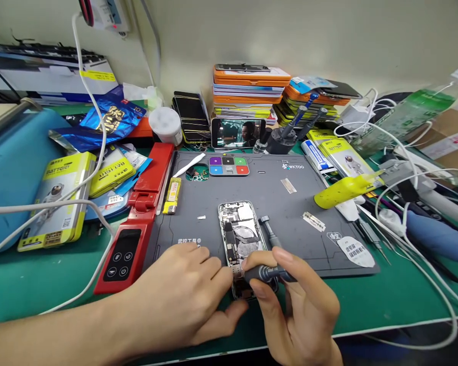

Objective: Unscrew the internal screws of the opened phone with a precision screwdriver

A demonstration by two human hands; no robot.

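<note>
An opened smartphone [246, 231] lies on the grey work mat [198, 229], its inner boards and a round coil-like area showing. My left hand [187, 292] is closed at the phone's lower left edge, fingertips on its side and thumb near its bottom end. Pinched between the thumb and fingers of my right hand [301, 305] is a dark grey screwdriver [265, 273], held low over the phone's lower part. Its tip is hard to make out. A second dark screwdriver [270, 231] lies along the phone's right side. My fingers partly cover the phone's lower end.
A red folding device [139, 218] and yellow battery boxes [57, 198] stand left. A coloured screw tray [229, 165] and a propped phone [238, 133] are behind. Right are a razor blade [313, 221], a yellow bottle [339, 190] and tangled white cables [408, 244].
</note>
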